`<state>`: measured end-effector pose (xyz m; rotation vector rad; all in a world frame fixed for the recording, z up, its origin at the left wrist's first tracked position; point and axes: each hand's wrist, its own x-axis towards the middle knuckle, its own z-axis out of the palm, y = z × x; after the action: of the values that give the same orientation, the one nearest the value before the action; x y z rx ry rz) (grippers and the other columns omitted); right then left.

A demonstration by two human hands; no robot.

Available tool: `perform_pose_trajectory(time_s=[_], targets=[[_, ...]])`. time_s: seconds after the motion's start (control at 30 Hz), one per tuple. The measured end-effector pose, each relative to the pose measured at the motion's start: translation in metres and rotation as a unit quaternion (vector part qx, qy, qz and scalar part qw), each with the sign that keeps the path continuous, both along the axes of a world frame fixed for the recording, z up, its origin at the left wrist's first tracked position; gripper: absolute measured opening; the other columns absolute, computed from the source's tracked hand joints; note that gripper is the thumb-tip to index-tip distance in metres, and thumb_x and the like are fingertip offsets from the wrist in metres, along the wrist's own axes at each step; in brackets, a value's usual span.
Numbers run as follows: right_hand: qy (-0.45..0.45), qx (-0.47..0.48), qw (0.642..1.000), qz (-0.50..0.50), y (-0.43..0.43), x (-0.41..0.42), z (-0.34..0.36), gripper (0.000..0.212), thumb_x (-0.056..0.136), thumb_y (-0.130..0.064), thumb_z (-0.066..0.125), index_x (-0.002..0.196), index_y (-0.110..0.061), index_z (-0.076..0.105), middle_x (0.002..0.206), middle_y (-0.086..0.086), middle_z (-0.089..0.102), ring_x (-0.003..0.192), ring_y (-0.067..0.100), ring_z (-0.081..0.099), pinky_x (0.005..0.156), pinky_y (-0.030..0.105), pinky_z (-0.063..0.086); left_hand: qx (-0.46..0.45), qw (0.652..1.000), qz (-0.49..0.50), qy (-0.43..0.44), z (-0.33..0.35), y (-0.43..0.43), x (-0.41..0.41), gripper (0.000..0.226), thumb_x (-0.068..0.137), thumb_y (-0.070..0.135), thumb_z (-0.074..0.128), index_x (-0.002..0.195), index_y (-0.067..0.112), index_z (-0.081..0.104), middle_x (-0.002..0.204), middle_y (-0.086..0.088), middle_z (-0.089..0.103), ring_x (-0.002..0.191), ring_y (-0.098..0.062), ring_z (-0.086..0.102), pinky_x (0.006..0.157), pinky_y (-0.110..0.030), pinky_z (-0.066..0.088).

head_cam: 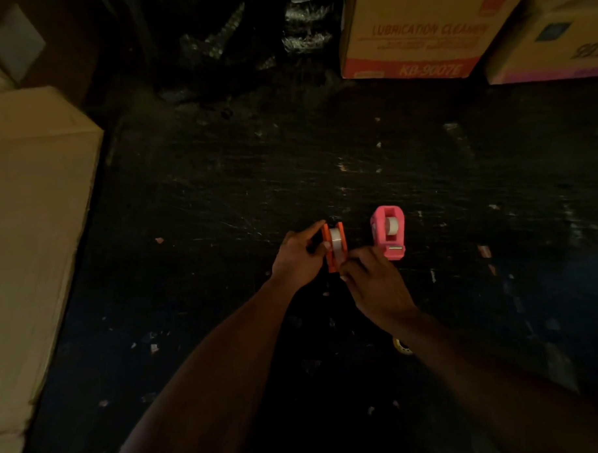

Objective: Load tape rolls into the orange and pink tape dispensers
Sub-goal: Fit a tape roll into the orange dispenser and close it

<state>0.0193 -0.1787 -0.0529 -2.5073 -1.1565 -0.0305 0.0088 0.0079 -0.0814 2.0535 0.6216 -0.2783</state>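
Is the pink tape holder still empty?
No, the pink dispenser already has a white tape roll sitting in its middle, and it stands alone on the dark floor, untouched by either hand.

I see two tape dispensers side by side on the floor [222,195], one dispenser [334,247] left of the other dispenser [388,231], each with a roll in it. Cartons [416,32] stand behind them, and a large box [29,215] lies far left.
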Motion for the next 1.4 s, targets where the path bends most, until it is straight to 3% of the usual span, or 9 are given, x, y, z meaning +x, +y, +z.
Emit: perform_pose_trajectory(time_s=[0.47, 0.63, 0.73, 0.83, 0.97, 1.1, 1.23, 1.33, 1.4], targets=[[0.016, -0.010, 0.999, -0.029, -0.001, -0.006, -0.012, 0.011, 0.087, -0.015, 0.063, 0.095, -0.011, 0.069, 0.108, 0.010, 0.063, 0.099, 0.028, 0.058, 0.073, 0.040, 0.053, 0.000, 1.000, -0.006, 0.022, 0.005, 0.000, 0.001, 0.051, 0.092, 0.047, 0.059, 0.135, 0.064, 0.037, 0.122, 0.000, 0.044, 0.103, -0.018, 0.060, 0.087, -0.045, 0.059], [0.080, 0.043, 0.995, -0.041, -0.010, -0.007, -0.008, 0.013, 0.086, -0.023, 0.066, 0.094, -0.016, 0.073, 0.113, 0.004, 0.062, 0.106, 0.020, 0.055, 0.084, 0.031, 0.049, -0.042, 0.999, 0.008, 0.030, 0.008, 0.001, 0.000, 0.053, 0.092, 0.045, 0.061, 0.139, 0.058, 0.039, 0.126, 0.000, 0.045, 0.109, -0.019, 0.059, 0.092, -0.047, 0.056], [0.146, 0.125, 0.971, -0.140, -0.008, -0.004, 0.003, 0.012, 0.088, -0.014, 0.061, 0.099, -0.015, 0.066, 0.112, 0.003, 0.062, 0.101, 0.014, 0.058, 0.084, 0.021, 0.045, -0.075, 0.996, 0.041, 0.033, 0.011, -0.001, -0.001, 0.059, 0.090, 0.041, 0.066, 0.143, 0.049, 0.041, 0.128, 0.001, 0.050, 0.110, -0.020, 0.062, 0.093, -0.047, 0.057], [0.254, 0.169, 0.920, -0.247, 0.011, 0.013, 0.011, 0.022, 0.094, -0.010, 0.053, 0.112, -0.016, 0.064, 0.107, 0.001, 0.068, 0.088, 0.008, 0.063, 0.072, 0.013, 0.044, -0.121, 0.987, 0.104, 0.024, 0.011, -0.004, -0.003, 0.052, 0.091, 0.037, 0.067, 0.140, 0.038, 0.050, 0.113, 0.009, 0.061, 0.100, -0.017, 0.069, 0.087, -0.043, 0.060], [0.360, 0.136, 0.881, -0.275, 0.026, 0.034, 0.009, 0.030, 0.095, -0.004, 0.048, 0.118, -0.011, 0.066, 0.113, 0.008, 0.071, 0.093, 0.015, 0.067, 0.083, 0.029, 0.055, -0.159, 0.976, 0.148, 0.018, 0.007, -0.006, -0.008, 0.031, 0.095, 0.024, 0.062, 0.124, 0.034, 0.066, 0.100, 0.005, 0.074, 0.083, -0.014, 0.076, 0.078, -0.042, 0.064], [0.399, 0.144, 0.861, -0.282, 0.028, 0.035, 0.006, 0.029, 0.094, -0.004, 0.050, 0.110, -0.015, 0.072, 0.104, 0.006, 0.074, 0.088, 0.020, 0.072, 0.082, 0.043, 0.060, -0.190, 0.974, 0.124, 0.011, 0.007, -0.008, -0.011, 0.029, 0.092, 0.019, 0.065, 0.101, 0.044, 0.074, 0.108, 0.005, 0.077, 0.097, -0.012, 0.074, 0.088, -0.042, 0.061], [0.434, 0.158, 0.836, -0.295, 0.027, 0.036, 0.006, 0.027, 0.095, -0.005, 0.052, 0.110, -0.017, 0.071, 0.100, 0.003, 0.073, 0.086, 0.019, 0.073, 0.077, 0.043, 0.062, -0.209, 0.969, 0.132, 0.012, 0.009, -0.006, -0.011, 0.031, 0.091, 0.016, 0.068, 0.092, 0.046, 0.074, 0.111, 0.003, 0.076, 0.100, -0.014, 0.074, 0.087, -0.042, 0.061], [0.431, 0.153, 0.841, -0.288, 0.026, 0.038, 0.006, 0.026, 0.095, -0.006, 0.053, 0.110, -0.016, 0.072, 0.101, 0.001, 0.073, 0.084, 0.013, 0.071, 0.075, 0.037, 0.062, -0.210, 0.968, 0.135, 0.010, 0.008, -0.006, -0.010, 0.027, 0.092, 0.013, 0.067, 0.102, 0.037, 0.074, 0.113, -0.001, 0.076, 0.099, -0.016, 0.074, 0.086, -0.041, 0.062], [0.427, 0.155, 0.844, -0.285, 0.027, 0.039, 0.006, 0.025, 0.094, -0.006, 0.054, 0.108, -0.017, 0.072, 0.097, 0.001, 0.073, 0.083, 0.016, 0.072, 0.076, 0.041, 0.062, -0.216, 0.966, 0.139, 0.004, 0.010, -0.006, -0.010, 0.026, 0.093, 0.011, 0.066, 0.111, 0.029, 0.073, 0.115, -0.003, 0.075, 0.098, -0.016, 0.074, 0.085, -0.038, 0.062]])
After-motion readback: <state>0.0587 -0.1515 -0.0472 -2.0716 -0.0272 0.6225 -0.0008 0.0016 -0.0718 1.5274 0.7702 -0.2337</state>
